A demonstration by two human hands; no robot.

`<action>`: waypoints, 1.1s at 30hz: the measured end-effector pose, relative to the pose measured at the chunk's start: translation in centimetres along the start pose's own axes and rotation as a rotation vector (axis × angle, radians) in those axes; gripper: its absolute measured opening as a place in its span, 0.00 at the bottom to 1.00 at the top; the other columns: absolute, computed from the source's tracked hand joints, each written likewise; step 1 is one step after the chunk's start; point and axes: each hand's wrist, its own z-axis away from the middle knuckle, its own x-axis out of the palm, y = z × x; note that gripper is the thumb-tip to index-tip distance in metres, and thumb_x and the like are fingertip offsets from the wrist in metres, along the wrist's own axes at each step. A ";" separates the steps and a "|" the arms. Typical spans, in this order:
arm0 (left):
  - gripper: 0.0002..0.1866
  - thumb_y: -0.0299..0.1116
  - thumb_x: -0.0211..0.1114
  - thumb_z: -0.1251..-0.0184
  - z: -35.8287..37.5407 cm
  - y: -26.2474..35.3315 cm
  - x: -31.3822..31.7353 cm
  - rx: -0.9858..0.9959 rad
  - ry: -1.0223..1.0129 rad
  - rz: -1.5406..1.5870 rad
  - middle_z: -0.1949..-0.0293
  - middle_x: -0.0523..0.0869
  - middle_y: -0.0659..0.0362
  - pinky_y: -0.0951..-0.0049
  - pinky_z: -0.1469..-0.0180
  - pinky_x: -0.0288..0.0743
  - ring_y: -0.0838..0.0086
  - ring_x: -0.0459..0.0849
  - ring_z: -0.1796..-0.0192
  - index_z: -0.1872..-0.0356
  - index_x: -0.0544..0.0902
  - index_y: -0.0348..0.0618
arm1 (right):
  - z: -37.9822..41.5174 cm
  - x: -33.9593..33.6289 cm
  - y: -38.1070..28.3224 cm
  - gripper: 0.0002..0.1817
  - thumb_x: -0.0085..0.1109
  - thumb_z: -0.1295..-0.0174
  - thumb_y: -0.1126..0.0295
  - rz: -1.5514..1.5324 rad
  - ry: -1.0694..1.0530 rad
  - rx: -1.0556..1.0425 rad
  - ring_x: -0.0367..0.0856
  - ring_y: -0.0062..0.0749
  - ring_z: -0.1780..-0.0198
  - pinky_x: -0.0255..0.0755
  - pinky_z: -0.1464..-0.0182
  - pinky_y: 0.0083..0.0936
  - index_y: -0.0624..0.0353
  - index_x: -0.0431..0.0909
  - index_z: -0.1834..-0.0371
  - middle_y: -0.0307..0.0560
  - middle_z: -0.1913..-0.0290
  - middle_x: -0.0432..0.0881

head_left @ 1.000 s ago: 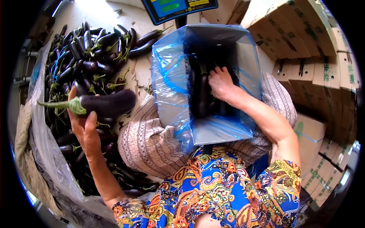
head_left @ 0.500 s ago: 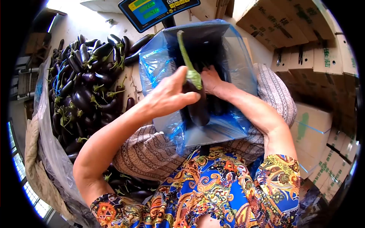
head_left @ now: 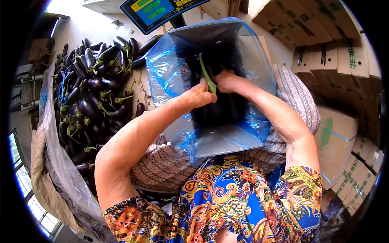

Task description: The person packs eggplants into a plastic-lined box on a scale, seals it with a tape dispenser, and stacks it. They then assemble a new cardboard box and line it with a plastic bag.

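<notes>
Glare washes the upper left, shadow fills the box (head_left: 229,142), and edges curve into black

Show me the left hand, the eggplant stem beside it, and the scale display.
Left hand (head_left: 200,95): head view, back of the hand.
Eggplant stem (head_left: 206,75): head view, midway along.
Scale display (head_left: 157,13): head view, green readout.
</notes>
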 end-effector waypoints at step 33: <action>0.19 0.34 0.71 0.44 -0.6 -2.0 -1.1 0.565 0.132 -1.144 0.63 0.83 0.46 0.56 0.52 0.78 0.54 0.85 0.55 0.53 0.80 0.36 | 1.9 1.8 -1.4 0.29 0.52 0.32 0.52 -0.035 0.375 0.049 0.73 0.63 0.40 0.66 0.37 0.50 0.66 0.70 0.39 0.66 0.46 0.79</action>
